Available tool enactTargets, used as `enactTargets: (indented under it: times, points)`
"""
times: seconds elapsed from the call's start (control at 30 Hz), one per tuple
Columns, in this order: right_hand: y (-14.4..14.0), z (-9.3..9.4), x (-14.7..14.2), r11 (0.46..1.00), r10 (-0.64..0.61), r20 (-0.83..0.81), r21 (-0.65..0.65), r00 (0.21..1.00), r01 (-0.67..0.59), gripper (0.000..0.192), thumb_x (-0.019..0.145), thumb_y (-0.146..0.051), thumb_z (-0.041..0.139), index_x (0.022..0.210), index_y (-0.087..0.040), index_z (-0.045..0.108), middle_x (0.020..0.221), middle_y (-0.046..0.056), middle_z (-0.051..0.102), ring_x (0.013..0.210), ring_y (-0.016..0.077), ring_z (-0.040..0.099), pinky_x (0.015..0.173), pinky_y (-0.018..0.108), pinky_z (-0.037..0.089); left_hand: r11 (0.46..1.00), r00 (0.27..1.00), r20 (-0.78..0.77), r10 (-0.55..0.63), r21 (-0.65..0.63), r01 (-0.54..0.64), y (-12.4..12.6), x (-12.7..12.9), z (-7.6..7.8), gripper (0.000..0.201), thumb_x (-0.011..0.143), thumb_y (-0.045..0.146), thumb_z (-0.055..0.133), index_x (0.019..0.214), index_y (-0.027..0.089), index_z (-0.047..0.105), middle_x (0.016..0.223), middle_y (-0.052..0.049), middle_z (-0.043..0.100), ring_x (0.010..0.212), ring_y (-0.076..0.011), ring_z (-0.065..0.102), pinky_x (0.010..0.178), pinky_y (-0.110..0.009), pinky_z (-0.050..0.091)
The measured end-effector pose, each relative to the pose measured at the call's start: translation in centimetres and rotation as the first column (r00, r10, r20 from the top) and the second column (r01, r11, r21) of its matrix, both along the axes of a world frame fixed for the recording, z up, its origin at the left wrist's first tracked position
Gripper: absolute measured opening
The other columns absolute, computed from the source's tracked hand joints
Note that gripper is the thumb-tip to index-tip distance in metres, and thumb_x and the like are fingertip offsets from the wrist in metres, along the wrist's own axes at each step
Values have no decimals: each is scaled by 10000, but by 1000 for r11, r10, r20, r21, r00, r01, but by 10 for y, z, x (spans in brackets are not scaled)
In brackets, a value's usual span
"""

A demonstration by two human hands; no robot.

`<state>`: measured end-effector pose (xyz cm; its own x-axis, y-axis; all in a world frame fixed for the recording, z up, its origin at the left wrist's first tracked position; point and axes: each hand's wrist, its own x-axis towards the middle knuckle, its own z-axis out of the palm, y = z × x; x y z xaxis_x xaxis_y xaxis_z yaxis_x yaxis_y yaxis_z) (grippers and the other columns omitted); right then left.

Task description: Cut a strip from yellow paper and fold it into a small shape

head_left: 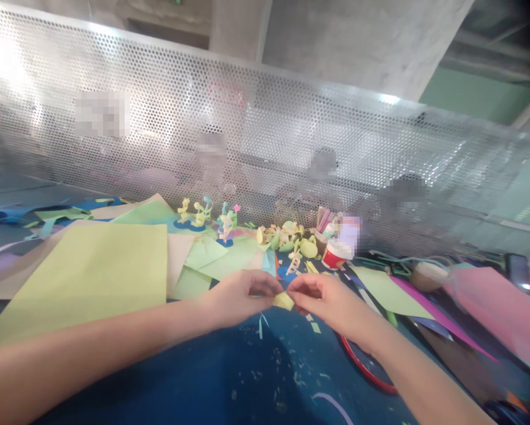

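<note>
A small piece of yellow paper (284, 301) is held between my two hands above the blue table. My left hand (249, 295) pinches its left side between thumb and fingers. On the other side, my right hand (320, 295) has its thumb and fingertips closed on the right edge. Just beyond my hands stands a small paper figure (294, 263) on a blue base. Behind it lies a pile of yellow and green paper pieces (287, 236). Tiny paper scraps (316, 327) lie on the table close to my right hand.
Large yellow-green sheets (92, 260) cover the left. Several paper figures (225, 227) stand at the back, near a red and white cup (334, 255). A red ring-shaped edge (366, 373) shows beneath my right forearm. Pink material (504, 307) lies at right. A perforated metal screen (256, 136) borders the far side.
</note>
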<state>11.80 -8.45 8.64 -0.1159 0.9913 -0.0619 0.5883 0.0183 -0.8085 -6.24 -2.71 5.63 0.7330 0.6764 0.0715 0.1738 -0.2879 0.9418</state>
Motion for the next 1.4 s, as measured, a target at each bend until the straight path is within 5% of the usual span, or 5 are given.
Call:
enactTargets:
  times: [0.23, 0.5, 0.87, 1.1, 1.4]
  points:
    - [-3, 5, 1, 991, -19, -75, -132, 997, 9, 130, 781, -297, 583, 774, -168, 598, 672, 7, 620, 621, 130, 562, 642, 262, 449, 999, 993, -108, -37, 7, 38, -2, 0, 2, 311, 745, 236, 567, 1049, 173, 570, 933, -60, 685, 835, -175, 623, 658, -230, 441]
    - [-2, 4, 5, 988, -19, -118, -154, 993, 0, 179, 785, -329, 594, 796, -151, 613, 681, 14, 617, 621, 115, 564, 635, 246, 454, 999, 997, -62, -36, 13, 37, 3, -1, -5, 249, 749, 381, 577, 863, 161, 604, 794, -47, 712, 729, -158, 612, 640, -232, 417]
    - [-4, 5, 4, 992, -47, -104, -125, 993, 34, 110, 774, -279, 581, 766, -172, 600, 677, 6, 610, 624, 126, 558, 627, 258, 445, 999, 994, -98, -40, 2, 40, -4, -2, 10, 256, 760, 307, 530, 938, 207, 685, 673, 10, 662, 704, -143, 579, 677, -220, 405]
    - [-5, 7, 2, 994, -23, -85, -104, 996, 14, 137, 785, -305, 574, 771, -174, 611, 675, 7, 608, 621, 128, 551, 629, 257, 444, 998, 985, -171, 15, -60, -26, -6, -3, 10, 326, 724, 447, 570, 925, 209, 668, 702, 7, 639, 483, -89, 495, 509, -205, 401]
    - [-6, 8, -1, 995, -26, -71, -97, 997, 19, 135, 779, -309, 567, 754, -183, 608, 669, 5, 611, 627, 137, 558, 635, 258, 447, 1000, 999, -44, -18, -22, 17, -4, -2, 5, 241, 718, 313, 598, 889, 168, 686, 699, -20, 659, 677, -154, 612, 693, -252, 484]
